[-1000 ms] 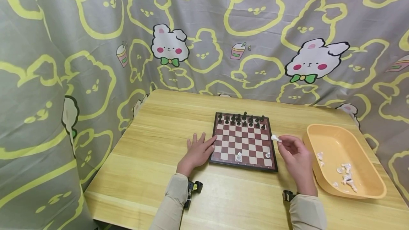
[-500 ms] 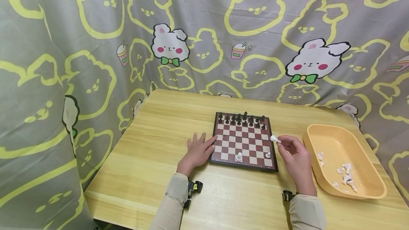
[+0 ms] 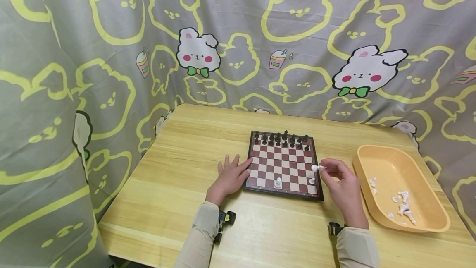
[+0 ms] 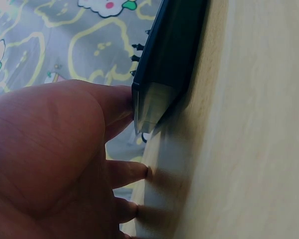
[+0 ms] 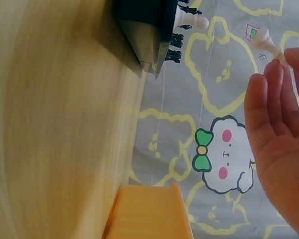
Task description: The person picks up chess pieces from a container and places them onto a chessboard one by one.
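In the head view, my right hand (image 3: 342, 189) pinches a small white chess piece (image 3: 315, 168) at one end. The piece is tilted, above the right edge of the chessboard (image 3: 281, 164); its exact kind is hard to tell. My left hand (image 3: 231, 177) is spread, its thumb and index finger against the board's left edge and other fingertips on the table. Black chess pieces (image 3: 285, 135) stand in two rows at the far side. One white piece (image 3: 277, 183) stands on the near row, and a white pawn (image 3: 312, 180) near the right edge.
An orange tray (image 3: 358, 173) stands right of the board, holding several loose white chess pieces (image 3: 404, 208). The wooden table (image 3: 178, 156) meets a patterned curtain (image 3: 238, 53) behind and on the left.
My right hand has moved slightly left and nearer to me, bringing the pinched white piece from beside the board to over its right edge. The left hand stays in place.
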Available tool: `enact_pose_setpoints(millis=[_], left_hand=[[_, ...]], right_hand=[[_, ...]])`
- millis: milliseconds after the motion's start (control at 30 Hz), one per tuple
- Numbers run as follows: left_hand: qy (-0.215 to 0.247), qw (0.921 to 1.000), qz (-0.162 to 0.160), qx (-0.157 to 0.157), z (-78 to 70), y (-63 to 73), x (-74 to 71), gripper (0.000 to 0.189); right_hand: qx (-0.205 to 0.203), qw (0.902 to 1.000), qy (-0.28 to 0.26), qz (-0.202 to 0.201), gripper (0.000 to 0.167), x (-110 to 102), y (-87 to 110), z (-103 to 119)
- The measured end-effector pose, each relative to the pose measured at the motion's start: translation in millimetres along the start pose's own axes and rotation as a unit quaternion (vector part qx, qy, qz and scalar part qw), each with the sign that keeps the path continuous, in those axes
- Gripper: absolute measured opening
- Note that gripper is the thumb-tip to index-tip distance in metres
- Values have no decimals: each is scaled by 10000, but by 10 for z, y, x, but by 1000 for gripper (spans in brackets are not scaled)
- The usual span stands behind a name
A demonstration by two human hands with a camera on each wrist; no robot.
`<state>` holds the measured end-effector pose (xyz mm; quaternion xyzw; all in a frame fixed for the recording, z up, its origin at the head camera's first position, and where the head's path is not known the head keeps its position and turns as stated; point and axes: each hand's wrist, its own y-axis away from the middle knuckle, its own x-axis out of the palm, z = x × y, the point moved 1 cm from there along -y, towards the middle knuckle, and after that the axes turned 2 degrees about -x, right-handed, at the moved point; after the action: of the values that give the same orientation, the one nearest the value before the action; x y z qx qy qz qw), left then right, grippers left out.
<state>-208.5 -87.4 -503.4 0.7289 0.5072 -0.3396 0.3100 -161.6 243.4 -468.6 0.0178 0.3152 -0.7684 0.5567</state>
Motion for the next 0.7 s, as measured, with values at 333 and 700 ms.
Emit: enact_pose_setpoints(millis=[333, 700], left_hand=[[22, 10000, -5, 0, -2, 8, 1, 49], [43, 10000, -3, -10, -9, 9, -2, 49]], right_hand=[[234, 9951, 592, 760, 20, 43, 26, 27], [187, 9796, 882, 1795, 13, 152, 37, 73]])
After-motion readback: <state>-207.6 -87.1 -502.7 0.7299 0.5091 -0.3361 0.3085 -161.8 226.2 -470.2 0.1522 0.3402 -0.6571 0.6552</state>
